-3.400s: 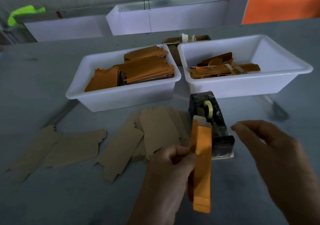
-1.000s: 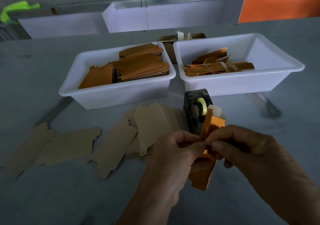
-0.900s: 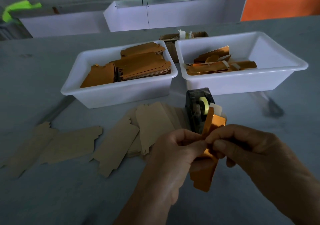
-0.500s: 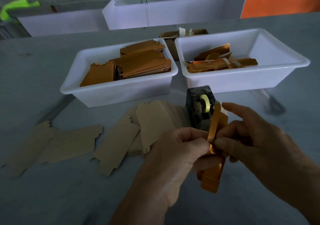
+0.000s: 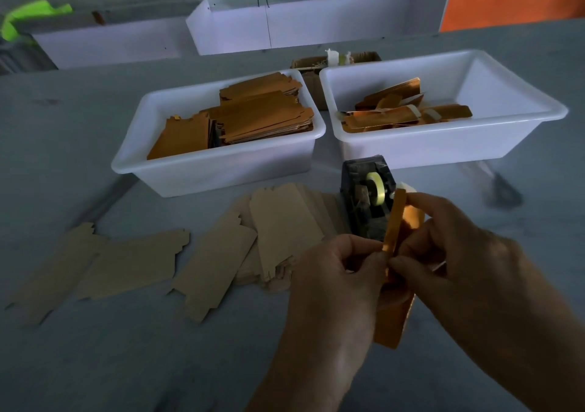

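Observation:
A folded gold-orange card box (image 5: 394, 319) stands upright between both hands, just in front of the black tape dispenser (image 5: 364, 202). My left hand (image 5: 335, 288) pinches its left edge at mid-height. My right hand (image 5: 459, 259) grips the box from the right, forefinger up along its top part. A whitish tab shows at the box's top end. The box's middle is hidden by fingers.
Flat tan card blanks (image 5: 202, 253) lie spread on the grey table to the left. A white tub (image 5: 221, 171) holds stacked gold blanks; a second white tub (image 5: 474, 139) at the right holds folded gold boxes. White trays and a small carton stand behind.
Earlier only my left hand held the box. My right hand came in and took hold of it; its forefinger now lies along the box's top, and the box stands more edge-on.

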Demonstrator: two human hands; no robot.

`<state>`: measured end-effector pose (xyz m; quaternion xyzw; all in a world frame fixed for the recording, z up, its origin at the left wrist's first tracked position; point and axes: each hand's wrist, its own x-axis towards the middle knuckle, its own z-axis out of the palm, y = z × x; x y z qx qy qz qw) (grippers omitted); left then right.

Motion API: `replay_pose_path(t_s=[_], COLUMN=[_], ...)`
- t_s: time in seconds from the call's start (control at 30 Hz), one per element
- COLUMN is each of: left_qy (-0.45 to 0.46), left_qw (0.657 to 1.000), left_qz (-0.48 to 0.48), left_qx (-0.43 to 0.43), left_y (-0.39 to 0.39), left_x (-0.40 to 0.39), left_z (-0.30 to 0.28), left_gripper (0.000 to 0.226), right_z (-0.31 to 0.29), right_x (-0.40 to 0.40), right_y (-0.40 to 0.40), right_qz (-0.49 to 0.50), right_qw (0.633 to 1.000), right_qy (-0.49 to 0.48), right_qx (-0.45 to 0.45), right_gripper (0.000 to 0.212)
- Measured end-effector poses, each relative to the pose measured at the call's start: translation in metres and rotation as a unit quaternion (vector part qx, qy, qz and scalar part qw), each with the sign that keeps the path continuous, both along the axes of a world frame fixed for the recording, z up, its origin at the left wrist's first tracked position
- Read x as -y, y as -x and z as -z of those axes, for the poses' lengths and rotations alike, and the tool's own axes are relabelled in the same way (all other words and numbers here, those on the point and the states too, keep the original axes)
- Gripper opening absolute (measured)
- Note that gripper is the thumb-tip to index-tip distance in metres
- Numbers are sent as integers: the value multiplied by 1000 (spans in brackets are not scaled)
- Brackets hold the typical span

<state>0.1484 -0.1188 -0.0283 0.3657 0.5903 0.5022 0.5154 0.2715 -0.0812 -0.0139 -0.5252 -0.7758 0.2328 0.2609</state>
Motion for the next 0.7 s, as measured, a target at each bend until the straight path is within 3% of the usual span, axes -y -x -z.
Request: replay_pose_path(t_s=[0.3, 0.4, 0.47, 0.57, 0.7], left_qy=[-91, -118, -119, -66, -29], left_qw=[989, 985, 986, 994, 978], left_qz=[-83, -88, -81, -55, -16], left_qx=[-78, -95, -87, -72, -207], left_y=[-13, -6, -1, 9, 33], left_x=[8, 9, 10, 11, 11], left_z=[3, 0, -2, -1, -3], left_gripper=[23, 19, 21, 37, 46], right_z=[-12, -14, -12, -1, 6], right_x=[2, 1, -6, -15, -30], right_y=[6, 1, -2, -1, 9], right_qz=[40, 59, 33, -23, -41], right_qw=[994, 997, 995, 948, 903], right_qy=[11, 14, 77, 218, 288], right_qx=[105, 45, -58, -231, -316], right_gripper=[72, 93, 75, 58, 34])
